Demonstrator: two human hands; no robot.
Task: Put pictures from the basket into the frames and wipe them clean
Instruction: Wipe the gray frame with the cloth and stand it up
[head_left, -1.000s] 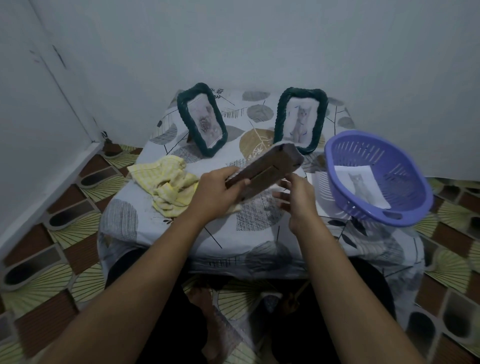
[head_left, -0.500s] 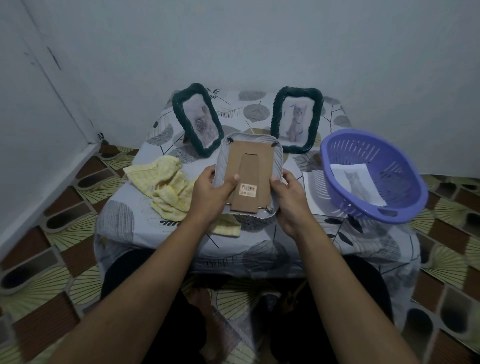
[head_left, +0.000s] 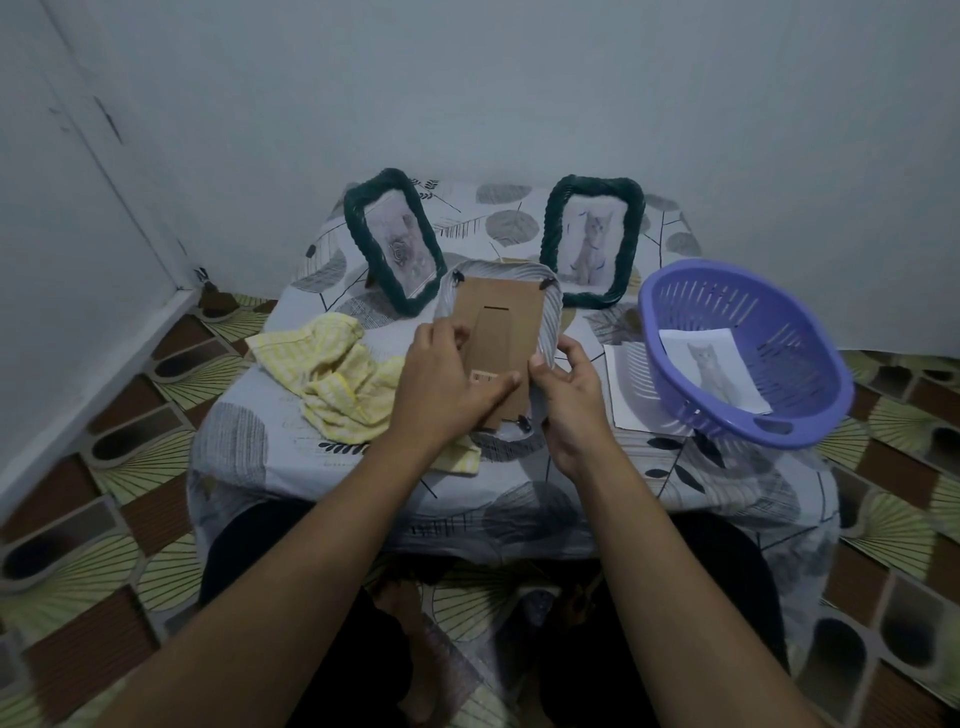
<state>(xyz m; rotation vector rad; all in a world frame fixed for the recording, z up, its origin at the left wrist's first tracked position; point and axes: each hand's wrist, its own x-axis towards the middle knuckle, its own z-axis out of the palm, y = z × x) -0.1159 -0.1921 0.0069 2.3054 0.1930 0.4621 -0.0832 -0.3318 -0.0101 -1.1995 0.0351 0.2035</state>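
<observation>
A: The grey ribbed-rim picture frame (head_left: 551, 322) is held up off the table in front of you, with its back facing you. Your left hand (head_left: 447, 384) is curled over its lower left, thumb laid across the brown cardboard backing board (head_left: 511, 317). Your right hand (head_left: 569, 395) pinches the lower right rim, thumb in front and fingers behind.

B: Expect it to be light, and stiff only at the rim. The front face is hidden, so assume there's a pane there and treat it as breakable. Keep your hold on the rim, because the card will probably flex. It appears to be held in only by the small black turn clips (head_left: 545, 283) at the corners.

A: Those clips look fiddly. Work each one with a fingertip while your other hand steadies the rim.

B: The printed cat picture (head_left: 711, 369) lies in the tilted purple plastic basket (head_left: 769, 306) to your right. It's likely thin paper that creases easily, so lift it by an edge. A white sheet (head_left: 623, 384) lies under the basket.

A: The crumpled yellow checked cloth (head_left: 332, 374) sits to your left on the leaf-patterned table cover (head_left: 249, 441). It looks soft enough to bunch up for wiping.

B: The left dark green rope-rimmed frame (head_left: 358, 228) and the right dark green rope-rimmed frame (head_left: 550, 234) stand behind, each with a picture in it. They could tip at a nudge, so set yours down well apart from them.
</observation>
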